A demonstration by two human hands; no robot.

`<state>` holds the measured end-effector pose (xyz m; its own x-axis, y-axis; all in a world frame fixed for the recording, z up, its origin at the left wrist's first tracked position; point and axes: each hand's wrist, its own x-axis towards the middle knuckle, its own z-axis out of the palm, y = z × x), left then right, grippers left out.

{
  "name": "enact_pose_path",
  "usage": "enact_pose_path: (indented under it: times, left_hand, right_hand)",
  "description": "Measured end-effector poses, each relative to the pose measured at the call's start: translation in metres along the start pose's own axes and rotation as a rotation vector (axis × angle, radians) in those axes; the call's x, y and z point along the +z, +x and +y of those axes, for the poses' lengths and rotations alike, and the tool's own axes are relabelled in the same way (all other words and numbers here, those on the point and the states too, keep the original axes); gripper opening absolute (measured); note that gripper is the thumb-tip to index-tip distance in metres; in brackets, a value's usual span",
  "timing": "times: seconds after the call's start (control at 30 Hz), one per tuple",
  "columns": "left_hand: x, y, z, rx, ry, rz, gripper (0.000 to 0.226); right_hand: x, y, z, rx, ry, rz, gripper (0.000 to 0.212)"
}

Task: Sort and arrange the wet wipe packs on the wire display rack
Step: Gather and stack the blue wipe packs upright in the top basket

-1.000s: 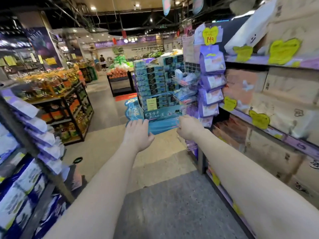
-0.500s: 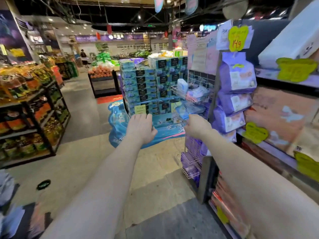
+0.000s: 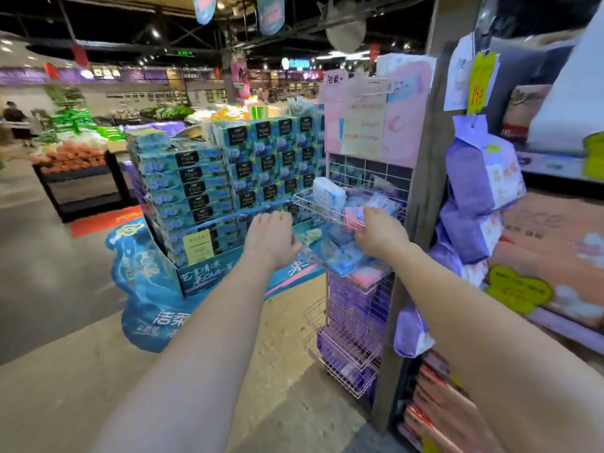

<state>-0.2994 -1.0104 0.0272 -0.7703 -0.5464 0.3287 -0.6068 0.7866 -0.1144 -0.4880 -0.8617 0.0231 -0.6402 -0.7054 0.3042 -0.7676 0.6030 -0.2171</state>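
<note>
The white wire display rack (image 3: 351,349) stands against the end post of a shelf. A white and blue wet wipe pack (image 3: 328,194) and a pink pack (image 3: 351,216) lie in its top basket (image 3: 305,199). Blue packs (image 3: 340,256) sit on the tier below, and purple packs (image 3: 354,317) fill the lower baskets. My right hand (image 3: 380,232) is at the front of the top basket with its fingers curled on the pink pack; a grip cannot be made out. My left hand (image 3: 271,238) hovers left of the rack, fingers loose, holding nothing.
A tall stack of blue tissue boxes (image 3: 209,191) stands on a blue floor sticker (image 3: 143,289) left of the rack. Purple packs (image 3: 480,178) hang on the post at the right, beside shelves of tissue bundles (image 3: 555,250). A produce stand (image 3: 75,178) and a person (image 3: 13,119) are far left.
The view has moved forward and to the right, so the rack is closer. My right hand has reached the top basket and the pink pack. My left hand has stayed out in front.
</note>
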Motion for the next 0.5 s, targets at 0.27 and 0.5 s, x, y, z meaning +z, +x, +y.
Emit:
enact_pose_path:
  times: [0.27,0.5]
  left_hand:
    - [0.050,0.136,-0.038,0.185,0.039,0.048,0.038]
    - [0.085,0.232,-0.064,0.278,-0.067,0.041,0.046]
  right_hand:
    - [0.034,0.117,-0.010,0.033,-0.040,0.021,0.050]
    - [0.056,0.196,-0.035,0.032,0.022,0.040,0.070]
